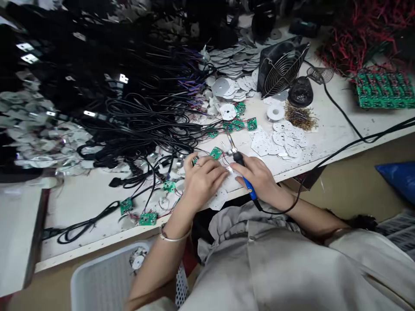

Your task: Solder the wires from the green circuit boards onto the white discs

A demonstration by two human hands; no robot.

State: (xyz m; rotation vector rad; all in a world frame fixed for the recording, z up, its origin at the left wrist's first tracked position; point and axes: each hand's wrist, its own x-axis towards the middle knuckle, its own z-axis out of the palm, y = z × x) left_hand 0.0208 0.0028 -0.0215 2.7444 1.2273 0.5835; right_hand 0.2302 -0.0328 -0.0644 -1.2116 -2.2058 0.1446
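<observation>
My right hand (256,177) grips a soldering iron (248,183) with a blue handle and black grip, its metal shaft pointing up and away over the bench. My left hand (202,181) lies just left of it, with fingertips on or beside a white perforated plate (233,181) with thin red wires. Whether those fingers pinch anything is hidden. A small green circuit board (215,152) lies just beyond the fingers, and a loose white plate (218,199) sits under the left wrist's side.
The white workbench (78,224) holds a heap of black cables (139,112), stacked white plates (233,60), a wire-guarded fan (282,71), a solder spool (275,113), brass wool (300,116) and a green board panel (385,90). A grey plastic basket (106,276) stands below the bench edge.
</observation>
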